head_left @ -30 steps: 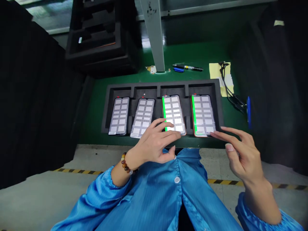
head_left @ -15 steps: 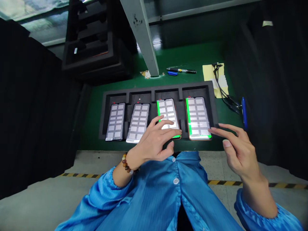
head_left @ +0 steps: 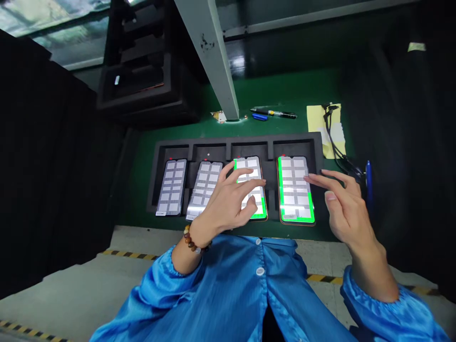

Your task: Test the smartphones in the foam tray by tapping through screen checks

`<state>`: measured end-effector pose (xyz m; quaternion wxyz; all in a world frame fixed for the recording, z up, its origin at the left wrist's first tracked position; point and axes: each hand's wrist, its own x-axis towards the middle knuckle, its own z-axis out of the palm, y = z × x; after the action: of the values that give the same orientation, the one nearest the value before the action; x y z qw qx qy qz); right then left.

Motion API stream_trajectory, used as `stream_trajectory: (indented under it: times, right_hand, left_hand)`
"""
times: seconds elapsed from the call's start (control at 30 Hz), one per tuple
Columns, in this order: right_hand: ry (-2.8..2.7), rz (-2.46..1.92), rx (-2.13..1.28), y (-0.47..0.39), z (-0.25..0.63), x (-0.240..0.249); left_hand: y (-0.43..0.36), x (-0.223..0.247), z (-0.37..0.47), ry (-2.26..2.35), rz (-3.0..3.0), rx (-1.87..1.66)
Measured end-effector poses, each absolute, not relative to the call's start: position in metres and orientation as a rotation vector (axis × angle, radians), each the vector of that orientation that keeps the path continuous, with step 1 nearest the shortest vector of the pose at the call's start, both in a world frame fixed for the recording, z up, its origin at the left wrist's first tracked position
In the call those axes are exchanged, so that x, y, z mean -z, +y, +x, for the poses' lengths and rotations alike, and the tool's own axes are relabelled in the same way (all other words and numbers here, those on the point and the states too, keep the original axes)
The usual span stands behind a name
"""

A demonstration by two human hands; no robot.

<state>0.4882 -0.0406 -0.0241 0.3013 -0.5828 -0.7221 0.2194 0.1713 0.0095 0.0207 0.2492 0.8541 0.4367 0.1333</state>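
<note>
Four phones lie side by side in a black foam tray [head_left: 320,142] at the frame's centre. The third phone [head_left: 253,167] shows a green left edge; the left hand [head_left: 228,204] lies over its lower part, fingers spread, index finger on the screen. The fourth phone [head_left: 295,190], framed in green, sits just right of it; the right hand [head_left: 344,209], fingers spread, touches its right edge with a fingertip. The tray rests on a green worktop [head_left: 285,90]. Pens [head_left: 274,113] lie above the tray, a yellow note [head_left: 315,118] and cable [head_left: 335,142] upper right.
</note>
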Motion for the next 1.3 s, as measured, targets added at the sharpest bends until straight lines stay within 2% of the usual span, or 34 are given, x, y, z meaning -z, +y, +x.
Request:
stream_trajectory:
  times: [0.57, 1.03, 1.3]
  right_hand:
    - [-1.952, -1.661, -0.556, 0.006, 0.483, 0.027]
    - [-2.143, -1.518, -0.559, 0.024, 0.440, 0.019]
    - [-2.090, -1.571, -0.556, 0.019, 0.456, 0.017]
  left_hand:
    - [0.047, -0.025, 0.190, 1.382, 2.291, -0.206]
    - [0.028, -0.027, 0.157, 1.662, 2.337, -0.212]
    - [0.028, -0.025, 0.157, 1.677, 2.337, -0.256]
